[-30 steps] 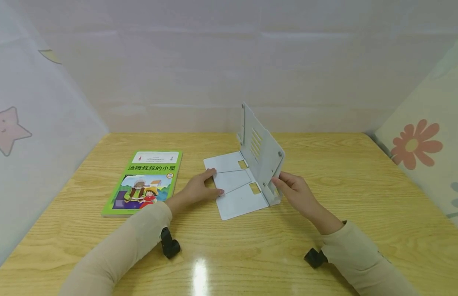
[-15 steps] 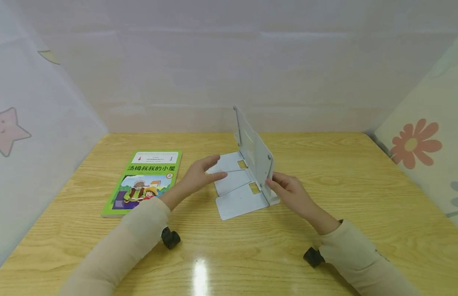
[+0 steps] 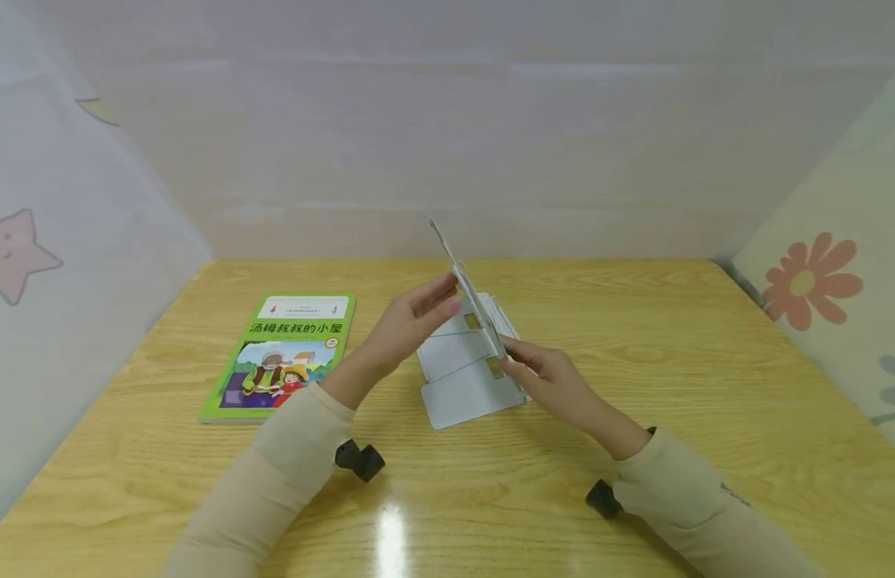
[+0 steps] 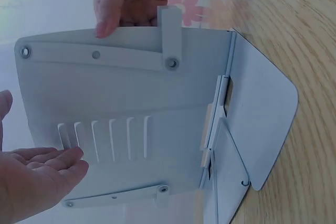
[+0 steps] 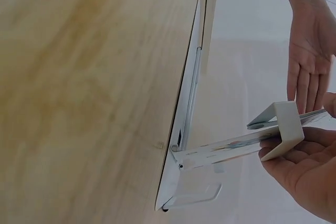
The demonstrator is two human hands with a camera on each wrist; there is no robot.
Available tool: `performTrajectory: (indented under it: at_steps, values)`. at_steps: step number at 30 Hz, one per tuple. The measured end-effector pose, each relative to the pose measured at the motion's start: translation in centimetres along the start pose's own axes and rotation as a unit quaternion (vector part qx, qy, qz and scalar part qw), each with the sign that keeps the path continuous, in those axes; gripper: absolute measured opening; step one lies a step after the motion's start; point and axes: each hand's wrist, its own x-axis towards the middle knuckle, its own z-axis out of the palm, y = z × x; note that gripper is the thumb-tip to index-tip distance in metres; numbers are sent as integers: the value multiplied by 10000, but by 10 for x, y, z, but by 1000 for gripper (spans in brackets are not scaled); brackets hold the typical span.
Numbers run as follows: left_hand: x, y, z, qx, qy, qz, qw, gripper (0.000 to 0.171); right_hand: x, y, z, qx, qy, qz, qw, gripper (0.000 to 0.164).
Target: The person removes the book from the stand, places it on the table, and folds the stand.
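A white metal book stand (image 3: 470, 395) sits on the table, its flat base plate down and its slotted panel (image 4: 126, 90) raised and leaning left over the base. My right hand (image 3: 563, 387) holds the panel's near edge between thumb and fingers, close to a small support lip (image 5: 290, 127). On the panel's other side, my left hand (image 3: 407, 329) has its fingers fairly straight, with the tips at the slots in the left wrist view; whether they press the metal is hard to tell. In the head view the panel is nearly edge-on.
A green picture book (image 3: 281, 357) lies flat on the wooden table (image 3: 671, 337), left of the stand and beside my left forearm. Pale cloth walls (image 3: 563, 160) with printed shapes close off the back and sides.
The panel has swung leftward from near upright to a lean over the base, my right hand moving with it. My left hand has let go of the base's edge and risen to the panel.
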Motion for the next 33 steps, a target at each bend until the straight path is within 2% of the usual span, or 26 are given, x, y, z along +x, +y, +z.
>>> performTrajectory:
  at_steps: [4,11,17,22,28,33]
  values:
    - [-3,0,0,86,135,92,9998,53,1,-2,3,-468,-18,-170,9988,40]
    - [-11,0,-2,36,209,14,9998,54,4,-5,8,-1079,-27,-397,9934,41]
    - [-17,-2,-2,-21,412,-185,9990,55,7,-4,12,-1193,-30,-483,9917,40]
    - [-24,-2,-5,-223,612,-383,9971,49,8,-6,14,-1199,-126,-362,9920,41]
    - [-31,-4,-8,-358,789,-740,9935,47,6,-8,12,-1094,-447,-107,9929,46]
    - [-36,-7,-10,-411,894,-831,9917,48,4,-6,8,-1276,-382,87,9911,50]
